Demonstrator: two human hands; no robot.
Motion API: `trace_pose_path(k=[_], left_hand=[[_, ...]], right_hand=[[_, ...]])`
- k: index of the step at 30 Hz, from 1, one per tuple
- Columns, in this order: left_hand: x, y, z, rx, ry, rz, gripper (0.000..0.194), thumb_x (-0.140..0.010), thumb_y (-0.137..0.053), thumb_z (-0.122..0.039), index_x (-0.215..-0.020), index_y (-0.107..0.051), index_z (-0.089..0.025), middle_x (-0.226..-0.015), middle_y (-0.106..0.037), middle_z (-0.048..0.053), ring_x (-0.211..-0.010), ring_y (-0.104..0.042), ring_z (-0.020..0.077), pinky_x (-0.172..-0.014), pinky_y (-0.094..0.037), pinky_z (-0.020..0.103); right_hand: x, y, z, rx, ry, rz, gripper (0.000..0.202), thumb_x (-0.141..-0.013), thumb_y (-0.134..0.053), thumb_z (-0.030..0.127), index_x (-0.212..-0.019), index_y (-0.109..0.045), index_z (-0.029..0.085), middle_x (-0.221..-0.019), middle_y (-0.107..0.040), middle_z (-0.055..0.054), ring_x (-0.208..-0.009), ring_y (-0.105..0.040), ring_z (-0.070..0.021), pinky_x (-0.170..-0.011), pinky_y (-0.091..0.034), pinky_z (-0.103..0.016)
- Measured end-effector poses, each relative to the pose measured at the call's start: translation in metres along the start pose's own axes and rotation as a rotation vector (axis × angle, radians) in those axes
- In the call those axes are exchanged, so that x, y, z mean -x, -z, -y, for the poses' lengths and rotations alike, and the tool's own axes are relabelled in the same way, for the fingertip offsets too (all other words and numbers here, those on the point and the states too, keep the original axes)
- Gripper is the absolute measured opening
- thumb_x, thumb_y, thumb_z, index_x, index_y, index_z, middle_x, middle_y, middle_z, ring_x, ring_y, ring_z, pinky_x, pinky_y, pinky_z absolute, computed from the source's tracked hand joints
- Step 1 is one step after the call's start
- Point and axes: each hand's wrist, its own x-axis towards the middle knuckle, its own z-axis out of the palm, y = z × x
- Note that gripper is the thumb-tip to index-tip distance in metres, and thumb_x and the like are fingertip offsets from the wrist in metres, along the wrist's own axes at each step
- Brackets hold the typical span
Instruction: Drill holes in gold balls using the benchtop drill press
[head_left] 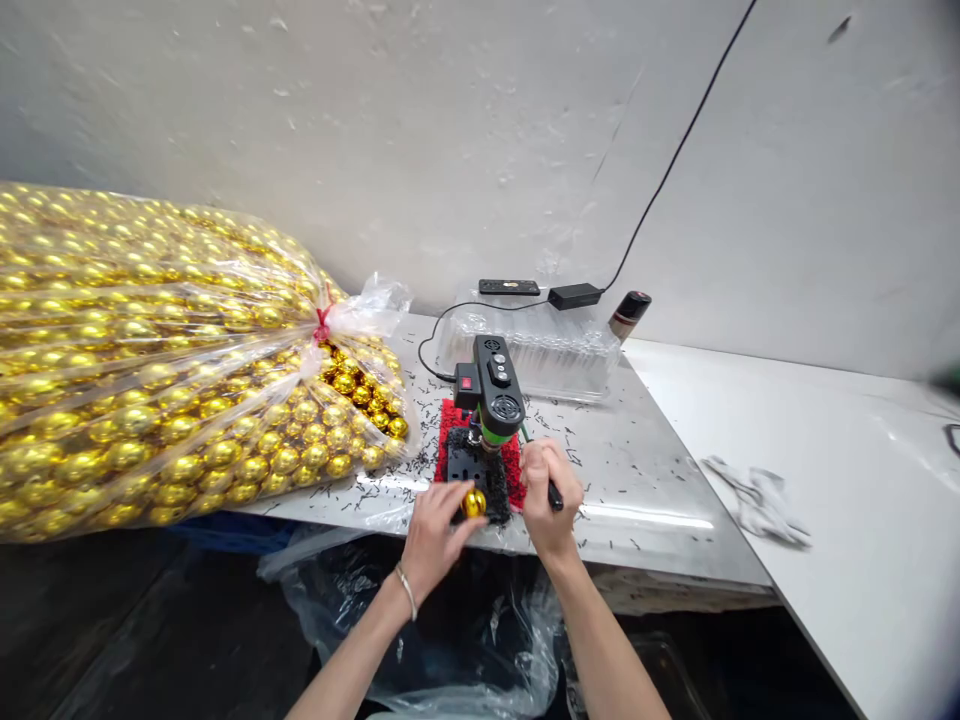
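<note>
My left hand [437, 527] is closed, pinching a shiny gold ball [474, 503] between thumb and fingers just in front of the base of a small black bench drill [491, 385]. The drill stands upright on a red mat [455, 416], with a green ring below its head. Dark shavings cover its base. My right hand [551, 490] is wrapped round the lever handle [555, 497] on the drill's right side. The tip of the drill is hidden from this angle.
A large tied plastic bag of gold balls [150, 370] fills the left. Behind the drill are a clear plastic box [570, 365], a power adapter [575, 296], a phone-like black slab [509, 287] and a dark-capped can [630, 315]. White gloves [757, 500] lie right. A plastic bag [420, 640] hangs below the edge.
</note>
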Motion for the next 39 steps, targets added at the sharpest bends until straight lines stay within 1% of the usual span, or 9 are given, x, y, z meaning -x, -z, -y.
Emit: trace_pose_path(k=[5, 9, 14, 17, 22, 24, 29, 33, 39], left_hand=[[0.027, 0.02, -0.006, -0.156, -0.124, -0.05, 0.054, -0.084, -0.058, -0.053, -0.126, -0.054, -0.02, -0.108, -0.067, 0.011, -0.101, -0.06, 0.0259, -0.086, -0.044, 0.04], [-0.028, 0.038, 0.024, -0.318, 0.064, -0.166, 0.031, -0.095, -0.043, -0.031, -0.118, -0.059, -0.018, -0.114, -0.064, 0.015, -0.108, -0.056, 0.0276, -0.092, -0.041, 0.043], [-0.107, 0.051, 0.076, -0.416, 0.408, 0.146, 0.019, -0.082, -0.052, -0.015, -0.096, -0.064, -0.014, -0.097, -0.067, 0.018, -0.098, -0.06, 0.0311, -0.089, -0.042, 0.043], [-0.123, 0.048, 0.092, -0.366, 0.456, 0.211, 0.019, -0.071, -0.061, -0.011, -0.09, -0.063, -0.015, -0.082, -0.068, 0.014, -0.084, -0.065, 0.0282, -0.081, -0.047, 0.038], [-0.117, 0.058, 0.095, -0.283, 0.483, 0.206, 0.023, -0.073, -0.064, -0.017, -0.097, -0.065, -0.017, -0.09, -0.07, 0.012, -0.084, -0.066, 0.0272, -0.079, -0.049, 0.037], [-0.109, 0.068, 0.09, -0.109, 0.541, 0.092, 0.033, -0.08, -0.062, -0.026, -0.111, -0.062, -0.017, -0.096, -0.07, 0.012, -0.087, -0.066, 0.026, -0.079, -0.05, 0.038], [-0.081, 0.086, 0.066, 0.944, 0.797, -0.275, 0.034, -0.081, -0.062, -0.032, -0.111, -0.063, -0.015, -0.103, -0.069, 0.008, -0.083, -0.067, 0.0169, -0.075, -0.055, 0.03], [-0.062, 0.074, 0.04, 1.267, 0.932, -0.148, 0.027, -0.083, -0.06, -0.028, -0.106, -0.065, -0.016, -0.099, -0.071, 0.008, -0.078, -0.067, 0.0143, -0.069, -0.056, 0.025], [-0.054, 0.024, 0.026, 1.233, 0.972, 0.015, 0.02, -0.08, -0.065, -0.029, -0.095, -0.061, -0.017, -0.095, -0.072, 0.007, -0.088, -0.07, 0.0196, -0.083, -0.056, 0.034]], right_hand=[[0.011, -0.003, -0.006, -0.007, 0.027, -0.011, 0.025, -0.089, -0.04, 0.009, -0.067, -0.044, 0.019, -0.067, -0.046, 0.001, -0.064, -0.046, -0.0117, -0.058, -0.036, -0.027], [0.013, -0.006, -0.008, -0.03, 0.032, -0.027, 0.027, -0.089, -0.041, 0.007, -0.065, -0.042, 0.019, -0.067, -0.046, 0.001, -0.063, -0.045, -0.0114, -0.058, -0.036, -0.027], [0.013, -0.005, -0.006, -0.008, 0.042, -0.028, 0.026, -0.089, -0.041, 0.007, -0.066, -0.044, 0.02, -0.067, -0.046, 0.001, -0.063, -0.045, -0.0121, -0.057, -0.036, -0.028], [0.014, -0.004, -0.007, 0.01, 0.049, -0.016, 0.025, -0.089, -0.041, 0.008, -0.068, -0.045, 0.02, -0.067, -0.046, 0.001, -0.063, -0.046, -0.0124, -0.057, -0.035, -0.028], [0.016, -0.004, -0.008, 0.001, 0.074, -0.004, 0.026, -0.089, -0.041, 0.006, -0.067, -0.043, 0.02, -0.066, -0.045, 0.001, -0.063, -0.046, -0.0119, -0.058, -0.036, -0.028], [0.017, -0.004, -0.008, 0.001, 0.075, -0.001, 0.026, -0.089, -0.041, 0.005, -0.067, -0.043, 0.02, -0.066, -0.046, 0.001, -0.064, -0.046, -0.012, -0.058, -0.036, -0.028], [0.019, -0.005, -0.01, 0.007, 0.075, -0.018, 0.026, -0.088, -0.041, 0.005, -0.067, -0.045, 0.02, -0.066, -0.047, 0.001, -0.063, -0.047, -0.0122, -0.057, -0.037, -0.028], [0.019, -0.006, -0.011, 0.017, 0.078, -0.028, 0.025, -0.088, -0.041, 0.005, -0.067, -0.045, 0.02, -0.065, -0.047, 0.001, -0.063, -0.047, -0.0124, -0.056, -0.037, -0.028], [0.017, -0.003, -0.01, 0.055, 0.092, 0.007, 0.025, -0.088, -0.041, 0.007, -0.067, -0.045, 0.02, -0.066, -0.048, 0.0, -0.064, -0.047, -0.0127, -0.057, -0.038, -0.028]])
